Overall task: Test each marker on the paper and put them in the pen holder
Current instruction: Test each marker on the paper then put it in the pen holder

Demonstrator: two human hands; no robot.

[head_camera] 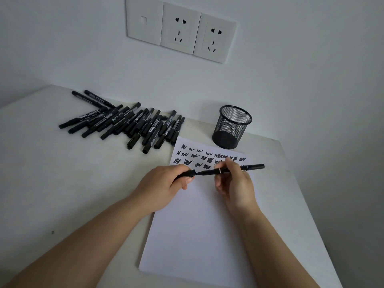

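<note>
Right hand (234, 181), right of frame centre: we are pinching a black marker (230, 169) between thumb and fingers, curled round the barrel. The marker is lying nearly level above the paper, its rear end pointing to the right, its bare tip pointing left. Left hand (166, 183), just left of centre: we are gripping the marker's black cap (186, 174) in curled fingers, the cap's open mouth sitting just at the tip; whether the two are touching we cannot tell.

White paper (197, 235) is lying under both hands, running from centre to the lower edge of the frame. Three rows of black scribbles (207, 159) are filling its top strip; the rest of the sheet is showing blank.

Pen holder (232, 126), black mesh, is standing upright in the upper right of centre, just beyond the paper's top corner; no markers are showing inside it. A pile of capped black markers (128, 121) is lying in the upper left on the white table (62, 183), its nearest ends reaching the paper's top left corner.

Wall sockets (180, 28) are sitting at the top of the frame
</note>
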